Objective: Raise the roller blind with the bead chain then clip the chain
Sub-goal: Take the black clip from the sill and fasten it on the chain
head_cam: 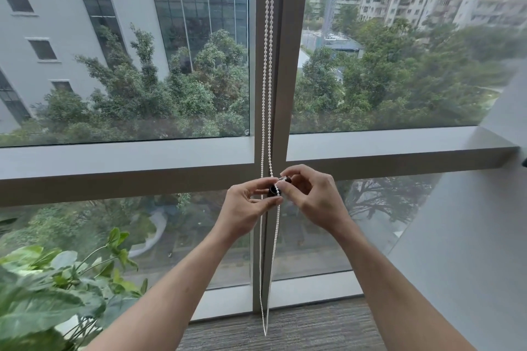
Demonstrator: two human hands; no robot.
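A white bead chain point(268, 71) hangs in two strands down the grey window mullion point(291, 65) and ends in a loop near the carpet. At the height of the crossbar a small dark clip point(274, 190) sits on the chain. My left hand point(251, 205) pinches the clip and chain from the left. From the right, my right hand point(312, 194) holds the clip's upper end with thumb and fingers. The roller blind itself is out of view above the frame; both panes show bare glass.
A leafy green plant point(57, 285) stands at the lower left, close to my left forearm. A grey horizontal window ledge point(399, 148) runs across. A white wall point(470, 236) closes off the right side. Grey carpet point(299, 330) lies below.
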